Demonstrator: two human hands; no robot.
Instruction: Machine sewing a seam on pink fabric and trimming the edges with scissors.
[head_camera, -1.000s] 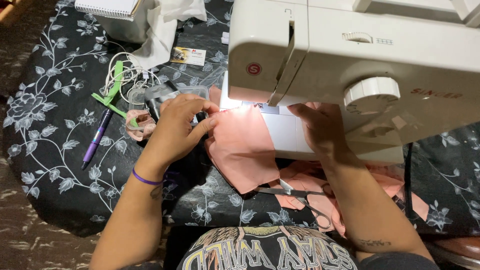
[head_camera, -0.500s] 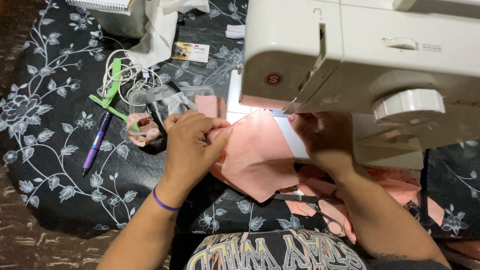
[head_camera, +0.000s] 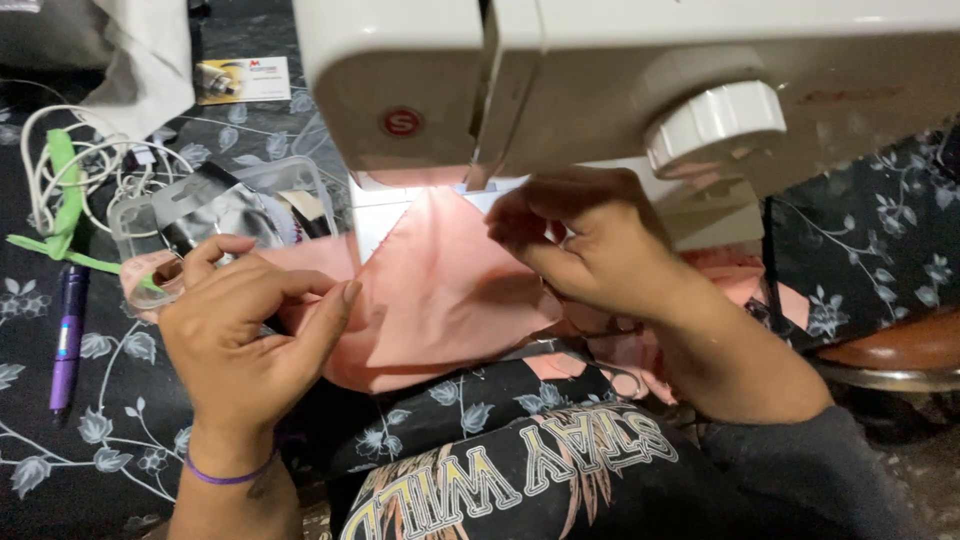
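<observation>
Head view: we see the left hand (head_camera: 245, 325) half curled, its fingers pinching the left edge of the pink fabric (head_camera: 440, 290). The right hand (head_camera: 585, 240) is closed loosely on the fabric's upper right part, just below the white sewing machine (head_camera: 620, 80). Left of the left hand lie a clear plastic box (head_camera: 215, 215), a purple pen (head_camera: 68, 335) and white cord (head_camera: 60, 160).

Peach-pink fabric (head_camera: 440, 290), white sewing machine (head_camera: 600, 80), black cloth with grey-white flowers (head_camera: 90, 420), purple pen (head_camera: 67, 340), purple wristband (head_camera: 232, 474)
</observation>
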